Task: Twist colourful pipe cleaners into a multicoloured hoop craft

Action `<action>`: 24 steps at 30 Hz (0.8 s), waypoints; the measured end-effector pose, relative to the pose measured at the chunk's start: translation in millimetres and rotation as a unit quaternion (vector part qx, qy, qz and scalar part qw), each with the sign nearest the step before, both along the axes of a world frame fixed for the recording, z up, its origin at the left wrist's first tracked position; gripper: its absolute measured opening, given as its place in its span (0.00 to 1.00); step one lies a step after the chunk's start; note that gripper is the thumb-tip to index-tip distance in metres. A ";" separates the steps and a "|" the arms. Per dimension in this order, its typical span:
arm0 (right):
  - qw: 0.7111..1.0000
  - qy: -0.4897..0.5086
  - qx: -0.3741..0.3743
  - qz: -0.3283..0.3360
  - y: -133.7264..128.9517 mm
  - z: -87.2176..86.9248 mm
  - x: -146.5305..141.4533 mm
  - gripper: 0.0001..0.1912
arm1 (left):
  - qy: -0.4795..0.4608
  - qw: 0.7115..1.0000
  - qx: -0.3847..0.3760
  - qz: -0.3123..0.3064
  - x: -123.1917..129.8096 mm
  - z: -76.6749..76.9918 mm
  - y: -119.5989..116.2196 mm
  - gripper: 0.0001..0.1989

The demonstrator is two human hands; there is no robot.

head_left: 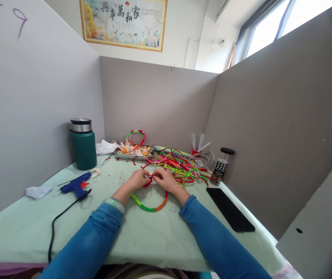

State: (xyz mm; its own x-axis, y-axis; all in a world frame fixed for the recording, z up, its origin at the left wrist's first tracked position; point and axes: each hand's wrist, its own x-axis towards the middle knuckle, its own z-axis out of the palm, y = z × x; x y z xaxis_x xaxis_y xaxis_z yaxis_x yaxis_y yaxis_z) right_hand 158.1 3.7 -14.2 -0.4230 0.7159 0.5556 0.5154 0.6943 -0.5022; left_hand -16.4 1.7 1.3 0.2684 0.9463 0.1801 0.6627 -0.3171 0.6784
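Curving between the wrists toward the body, a fuzzy multicoloured ring [148, 209] seems to lie flat; being round, it shows no clear long axis. At its far side, the left hand [138, 179] and right hand [165, 180] pinch a red strand [148, 185] between closed fingertips, nearly touching. The strand might come loose if either pinch slips, or the ring twist under an uneven pull. A heap of loose strands [182, 162] just beyond the right hand could snag it; a glue gun [75, 186] rests left of the left hand.
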 end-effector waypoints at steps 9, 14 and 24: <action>1.000 0.001 -0.002 -0.009 -0.2 0.3 1.3 0.07 | 0.035 0.998 0.054 -0.013 -1.3 -1.4 3.2 0.12; 1.000 0.001 0.000 -0.008 -1.4 1.0 1.1 0.07 | 0.012 1.000 0.005 -0.016 -2.2 -0.1 2.2 0.16; 1.000 -0.007 -0.001 -0.009 -5.6 2.8 -0.9 0.05 | -0.030 0.998 -0.051 -0.008 0.6 5.7 -4.6 0.19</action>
State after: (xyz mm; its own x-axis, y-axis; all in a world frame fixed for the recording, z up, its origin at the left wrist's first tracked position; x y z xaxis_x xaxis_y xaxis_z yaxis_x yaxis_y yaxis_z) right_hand 157.2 -1.9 -11.4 -0.4178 0.7240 0.5489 0.5338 0.6845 -0.4965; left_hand -15.7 -2.9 7.0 0.2757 0.9561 0.0990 0.6145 -0.2545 0.7468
